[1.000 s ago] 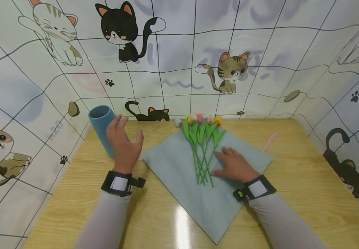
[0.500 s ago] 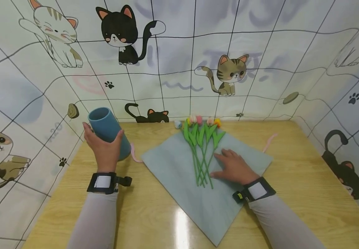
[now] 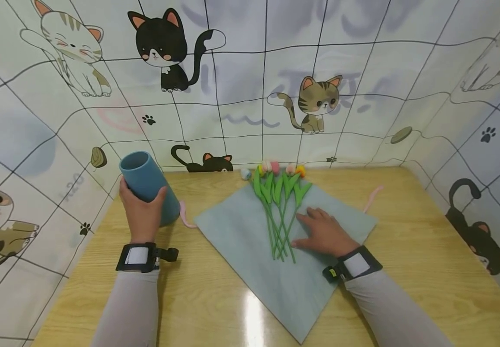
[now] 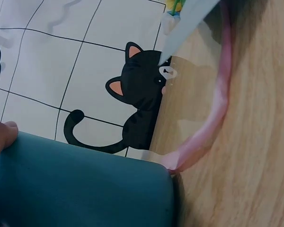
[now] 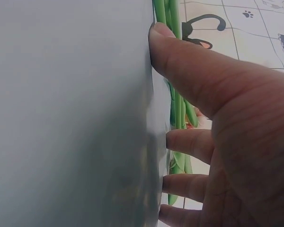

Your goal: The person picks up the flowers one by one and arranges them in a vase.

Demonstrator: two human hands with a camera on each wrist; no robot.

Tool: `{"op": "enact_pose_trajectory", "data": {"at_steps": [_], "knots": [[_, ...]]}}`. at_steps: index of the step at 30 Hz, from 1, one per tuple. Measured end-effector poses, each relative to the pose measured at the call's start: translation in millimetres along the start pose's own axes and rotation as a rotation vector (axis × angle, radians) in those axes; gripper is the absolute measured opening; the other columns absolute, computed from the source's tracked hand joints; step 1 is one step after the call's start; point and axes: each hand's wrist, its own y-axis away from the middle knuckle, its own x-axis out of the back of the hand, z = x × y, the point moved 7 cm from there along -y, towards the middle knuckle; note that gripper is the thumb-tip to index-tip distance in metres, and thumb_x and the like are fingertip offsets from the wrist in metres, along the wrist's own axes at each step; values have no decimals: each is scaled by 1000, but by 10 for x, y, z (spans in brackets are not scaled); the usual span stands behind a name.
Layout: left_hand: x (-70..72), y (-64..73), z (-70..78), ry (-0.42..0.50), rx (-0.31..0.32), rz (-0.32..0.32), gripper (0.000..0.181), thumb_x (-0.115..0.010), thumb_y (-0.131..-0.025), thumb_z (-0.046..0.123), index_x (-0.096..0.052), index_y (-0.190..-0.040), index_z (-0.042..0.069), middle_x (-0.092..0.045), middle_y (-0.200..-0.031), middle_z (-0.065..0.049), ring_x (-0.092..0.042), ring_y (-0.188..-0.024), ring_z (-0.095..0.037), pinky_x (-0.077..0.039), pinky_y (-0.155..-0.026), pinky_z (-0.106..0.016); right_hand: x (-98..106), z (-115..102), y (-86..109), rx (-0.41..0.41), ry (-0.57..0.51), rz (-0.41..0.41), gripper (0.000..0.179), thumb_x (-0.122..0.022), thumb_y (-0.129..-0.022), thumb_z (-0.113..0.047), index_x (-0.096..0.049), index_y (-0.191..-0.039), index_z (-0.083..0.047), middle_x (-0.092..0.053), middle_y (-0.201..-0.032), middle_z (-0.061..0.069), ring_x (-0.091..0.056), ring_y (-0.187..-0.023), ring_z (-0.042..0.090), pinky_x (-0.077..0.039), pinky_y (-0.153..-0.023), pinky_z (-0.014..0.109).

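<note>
At the left of the head view, my left hand (image 3: 142, 214) grips a blue cylindrical vase (image 3: 147, 180), thumb on its right side and fingers round its left. The vase leans with its open mouth to the upper left. In the left wrist view, my thumb (image 4: 2, 135) lies along the vase wall (image 4: 85, 184). My right hand (image 3: 325, 233) rests, fingers spread, on a grey-blue sheet of wrapping paper (image 3: 236, 241). Just left of its fingertips lie several artificial tulips (image 3: 277, 188), their green stems (image 5: 178, 111) crossing on the paper.
A pink ribbon (image 3: 183, 214) curls between the vase and the paper's left corner. Another pink ribbon end (image 3: 373, 197) shows past the paper's right edge. The wooden table (image 3: 427, 270) is bounded by a cat-print cloth (image 3: 250, 86) at the back and sides.
My left hand has moved left from beside the vase and now grips it, with its thumb and fingers round the wall. My right hand stays on the paper beside the tulips.
</note>
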Motion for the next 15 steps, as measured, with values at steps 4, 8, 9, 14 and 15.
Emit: {"op": "enact_pose_trajectory", "data": {"at_steps": [4, 8, 9, 14, 15], "knots": [[25, -10, 11, -20, 0, -18, 103, -79, -90, 44, -10, -165, 31, -27, -167, -8, -34, -152, -32, -29, -124, -61, -19, 10, -13, -1, 7, -7, 88, -79, -84, -60, -54, -150, -7, -44, -156, 31, -38, -146, 54, -34, -114, 73], [32, -12, 11, -44, -1, -40, 104, -79, -90, 46, -9, -165, 30, -26, -168, -8, -33, -153, -33, -28, -124, -63, -20, 10, -11, 5, 24, -4, 88, -78, -84, -61, -55, -150, -7, -45, -156, 31, -38, -146, 54, -35, -114, 73], [34, -9, 10, -50, -1, -43, 104, -79, -90, 46, -9, -165, 30, -26, -168, -8, -33, -153, -33, -28, -123, -63, -17, 9, -10, 6, 24, -3, 88, -78, -84, -61, -55, -149, -7, -45, -156, 31, -38, -146, 55, -35, -114, 72], [28, 10, 2, -44, -19, -50, 104, -80, -89, 44, -10, -165, 29, -27, -167, -8, -34, -153, -32, -28, -124, -61, -1, 11, 5, -8, 16, -13, 87, -77, -85, -62, -55, -150, -9, -44, -157, 30, -36, -147, 54, -33, -113, 77], [24, 16, 5, -39, -22, -53, 104, -80, -89, 44, -10, -165, 29, -27, -167, -8, -34, -152, -32, -28, -124, -61, 3, 19, 11, -19, 14, -18, 87, -77, -85, -62, -54, -151, -10, -43, -158, 29, -35, -148, 54, -31, -112, 78]]}}
